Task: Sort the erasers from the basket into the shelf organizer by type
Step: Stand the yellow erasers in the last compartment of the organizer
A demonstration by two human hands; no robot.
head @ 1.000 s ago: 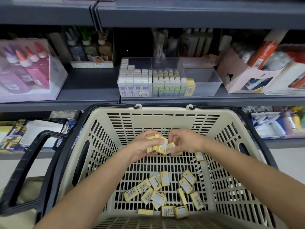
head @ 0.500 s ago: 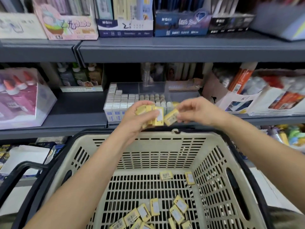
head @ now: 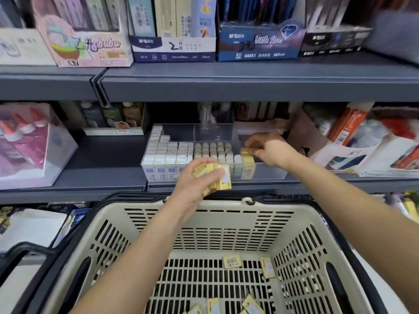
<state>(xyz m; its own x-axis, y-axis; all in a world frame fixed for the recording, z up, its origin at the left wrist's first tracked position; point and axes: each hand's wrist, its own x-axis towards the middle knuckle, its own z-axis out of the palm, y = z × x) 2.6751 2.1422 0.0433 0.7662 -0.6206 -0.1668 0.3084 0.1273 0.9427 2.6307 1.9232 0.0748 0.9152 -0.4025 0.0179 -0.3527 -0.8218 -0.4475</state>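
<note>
While the left hand (head: 195,189) grips boxy yellow erasers (head: 223,177), right hand (head: 269,150) pinches one.

upper shelf (head: 249,81): pink box (head: 84,41), blue box (head: 258,45) | lower shelf (head: 108,159): glue bottles (head: 27,132) left, orange packs (head: 347,125) right

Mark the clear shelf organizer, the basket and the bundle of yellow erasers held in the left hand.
clear shelf organizer (head: 269,172): head view, bare front wall near its right end.
basket (head: 283,205): head view, far rim.
yellow erasers (head: 221,183): head view, side of the front eraser.
</note>
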